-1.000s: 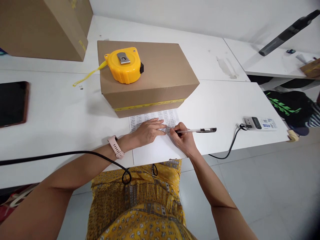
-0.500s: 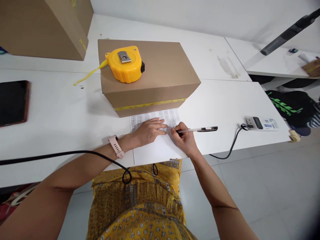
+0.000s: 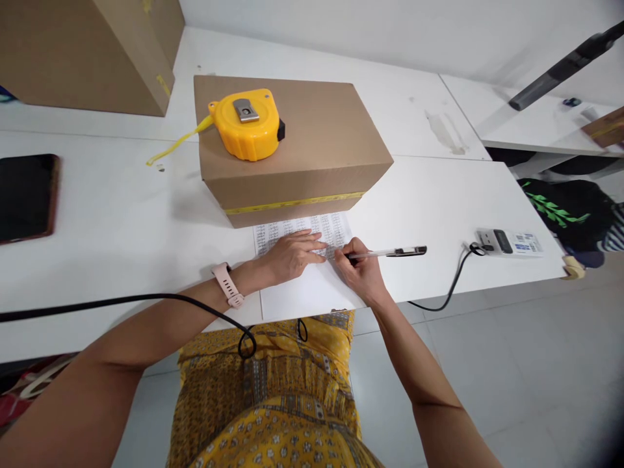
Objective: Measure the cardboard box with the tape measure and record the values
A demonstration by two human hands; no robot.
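Observation:
A sheet of paper [image 3: 297, 296] lies on the white table, its upper part covered in columns of small handwriting and its lower part blank. My left hand [image 3: 295, 255] rests flat on the sheet with the fingers stretched toward the right. In my right hand [image 3: 363, 273] is a pen [image 3: 394, 251] with a clear barrel and black cap end, its tip down at the paper near my left fingertips; the tip itself is hidden. Just beyond the hands, a cardboard box [image 3: 312, 130] with yellow tape stands over the sheet's far edge. On the box sits a yellow tape measure [image 3: 249, 130].
A phone [image 3: 28, 198] lies at the left, and a larger carton [image 3: 88, 58] stands behind it. A black cable [image 3: 146, 298] crosses over my left forearm. At the right are a white power adapter [image 3: 509, 242] with a cable and a dark pole [image 3: 550, 75].
The view has shifted very slightly. Both hands stay in almost the same place on the paper, with the pen's far end a touch farther right.

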